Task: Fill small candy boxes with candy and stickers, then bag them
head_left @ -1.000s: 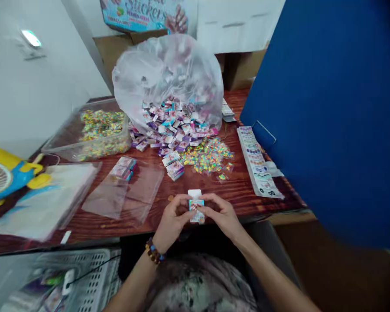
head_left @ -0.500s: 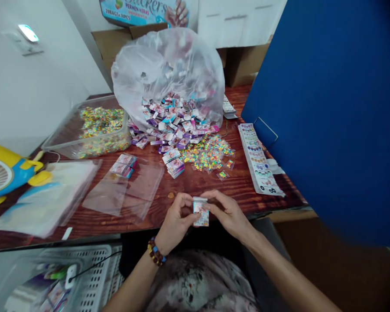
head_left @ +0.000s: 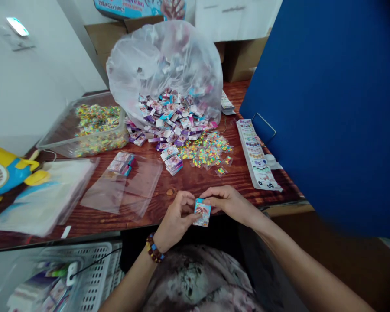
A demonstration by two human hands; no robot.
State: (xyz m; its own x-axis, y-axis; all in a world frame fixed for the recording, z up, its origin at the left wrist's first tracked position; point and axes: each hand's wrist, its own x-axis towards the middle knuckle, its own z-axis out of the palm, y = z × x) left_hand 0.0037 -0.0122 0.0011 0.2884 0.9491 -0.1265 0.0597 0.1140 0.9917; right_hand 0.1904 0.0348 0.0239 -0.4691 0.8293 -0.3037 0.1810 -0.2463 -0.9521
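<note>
We find the small printed packet (head_left: 202,213) held between both hands, at about the front edge of the wooden counter (head_left: 237,184). The left hand (head_left: 177,216), with a beaded bracelet (head_left: 154,248) at its wrist, is partly closed and grips the packet's left side. The right hand (head_left: 229,203) is also partly closed, and its fingertips (head_left: 208,201) pinch the packet near the upper edge.

Farther along the counter, a heap of similar packets (head_left: 172,125) spills from the mouth of a large clear plastic sack (head_left: 159,65). Loose multicoloured pieces (head_left: 206,149) lie just beside the heap, and flat clear plastic bags (head_left: 139,184) lie to its near left.

We note these risks. The grip is at the packet's edges only, so a slight loss of pinch pressure could let it slip. Because it is held at the front edge, a dropped packet could fall below the counter. Any reach toward the heap could disturb the sack and release more packets. A careless sleeve or wrist could also scatter the loose pieces.
</note>
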